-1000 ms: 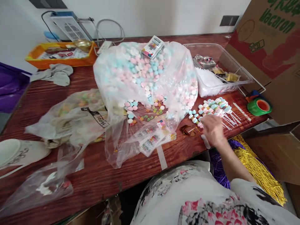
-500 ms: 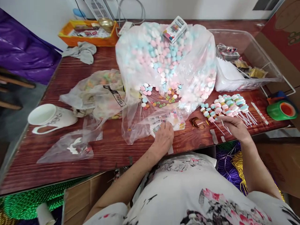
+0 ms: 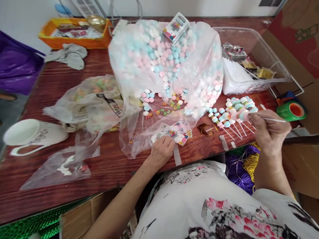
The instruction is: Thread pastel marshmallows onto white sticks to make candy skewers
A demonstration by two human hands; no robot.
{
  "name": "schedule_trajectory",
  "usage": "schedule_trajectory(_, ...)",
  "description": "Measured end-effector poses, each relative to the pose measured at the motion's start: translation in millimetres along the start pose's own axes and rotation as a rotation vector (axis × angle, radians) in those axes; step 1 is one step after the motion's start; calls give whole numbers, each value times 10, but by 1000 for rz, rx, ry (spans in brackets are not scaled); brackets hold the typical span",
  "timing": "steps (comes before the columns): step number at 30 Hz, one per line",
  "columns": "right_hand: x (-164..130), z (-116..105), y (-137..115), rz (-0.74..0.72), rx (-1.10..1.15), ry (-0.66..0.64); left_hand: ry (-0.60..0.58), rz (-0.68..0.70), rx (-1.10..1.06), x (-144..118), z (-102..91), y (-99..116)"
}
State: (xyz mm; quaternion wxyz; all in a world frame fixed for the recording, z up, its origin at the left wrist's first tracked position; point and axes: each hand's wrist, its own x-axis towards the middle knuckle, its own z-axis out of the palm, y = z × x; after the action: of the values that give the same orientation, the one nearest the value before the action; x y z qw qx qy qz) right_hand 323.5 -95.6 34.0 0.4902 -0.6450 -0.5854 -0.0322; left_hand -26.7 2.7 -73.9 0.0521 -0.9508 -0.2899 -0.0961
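Pinched in my right hand (image 3: 270,131), a thin white stick of pastel marshmallows (image 3: 259,117) hovers over the skewer pile (image 3: 233,113) near the wooden table's (image 3: 62,83) right edge; my left hand (image 3: 161,151) presses printed sticker sheets (image 3: 174,134) at the front edge.

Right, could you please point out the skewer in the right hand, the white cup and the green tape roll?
skewer (image 3: 270,119), head view, on its bare white stick.
white cup (image 3: 18,132), head view, on its open mouth.
green tape roll (image 3: 291,111), head view, on its green side.
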Motion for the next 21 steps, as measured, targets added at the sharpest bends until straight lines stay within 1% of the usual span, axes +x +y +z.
schedule_trajectory(1,-36,-34,-82,38,36,-72,23,-19,19,1,-3,13)
schedule_trajectory(2,-80,-34,-135,63,60,-170,36,-50,39,17,-10,32)
schedule_trajectory(4,-180,50,-148,76,67,-364,36,-116,59,79,-28,75)
schedule_trajectory(5,-227,111,-117,73,51,-419,31,-144,55,115,-34,90)
schedule_trajectory(8,-318,236,4,86,20,-423,55,-191,-14,181,-26,82)
schedule_trajectory(10,-334,226,33,98,39,-473,105,-197,-66,175,-8,57)
schedule_trajectory(12,-335,170,7,91,62,-542,127,-191,-88,143,-3,55)
schedule_trajectory(14,-340,117,-44,75,75,-590,96,-201,-75,114,-19,91)
schedule_trajectory(16,-355,102,-87,77,98,-612,30,-238,-46,108,-50,146)
schedule_trajectory(19,-393,148,-107,94,137,-557,-37,-299,-25,138,-82,180)
schedule_trajectory(21,-418,192,-102,86,152,-519,-30,-329,-52,159,-75,149)
